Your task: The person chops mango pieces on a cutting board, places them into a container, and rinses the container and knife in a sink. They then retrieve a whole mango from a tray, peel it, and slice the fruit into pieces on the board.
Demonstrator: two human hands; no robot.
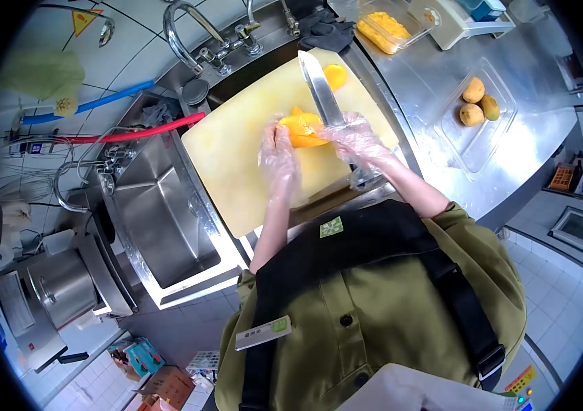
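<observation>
Over the pale cutting board (pixel 226 154), my left hand (pixel 279 156), in a clear plastic glove, is closed around the left end of a peeled yellow mango (pixel 301 130). My right hand (pixel 356 140), gloved the same way, grips a wide-bladed knife (pixel 320 89), its blade pointing away from me. The fingers of this hand touch or nearly touch the mango's right end. A piece of yellow mango flesh (pixel 335 77) lies on the far part of the board, beside the blade.
The board spans a sink with a curved faucet (pixel 176 38) behind it. Another steel sink (pixel 161 219) is to the left. On the right counter (pixel 435 147) stand a container of cut mango (pixel 384 31) and a clear tray (pixel 473 151) with three whole mangoes (pixel 472 115).
</observation>
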